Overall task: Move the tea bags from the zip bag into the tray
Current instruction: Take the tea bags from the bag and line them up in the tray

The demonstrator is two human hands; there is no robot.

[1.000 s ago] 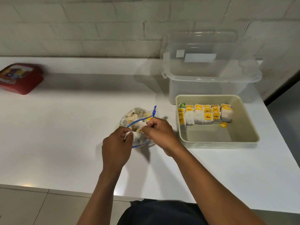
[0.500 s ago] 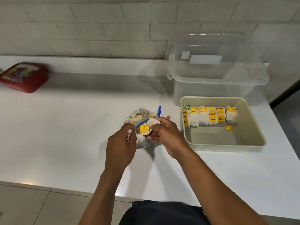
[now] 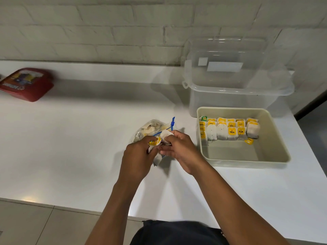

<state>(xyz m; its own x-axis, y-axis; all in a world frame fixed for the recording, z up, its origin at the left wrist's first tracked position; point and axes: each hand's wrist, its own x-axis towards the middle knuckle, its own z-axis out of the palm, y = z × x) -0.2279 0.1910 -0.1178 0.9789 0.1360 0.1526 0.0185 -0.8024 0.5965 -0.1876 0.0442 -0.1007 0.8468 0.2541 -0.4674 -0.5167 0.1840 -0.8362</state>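
A clear zip bag [image 3: 150,129] with a blue zip strip lies on the white counter, holding several tea bags. Both hands meet just in front of its mouth. My right hand [image 3: 178,151] pinches a white tea bag [image 3: 165,134] at its fingertips. My left hand [image 3: 138,158] pinches a yellow tag [image 3: 155,141], and another tea bag [image 3: 157,159] hangs below its fingers. To the right stands the beige tray [image 3: 276,137], with several tea bags [image 3: 230,130] with yellow tags lined up along its far side.
A clear lidded plastic box [image 3: 237,76] stands behind the tray against the brick wall. A red packet [image 3: 26,84] lies at the far left of the counter. The counter's front edge runs just below my forearms.
My hands have lifted tea bags out of the zip bag's mouth. The yellow tag seen between the hands has shifted into my left fingers, and a tea bag now dangles below them.
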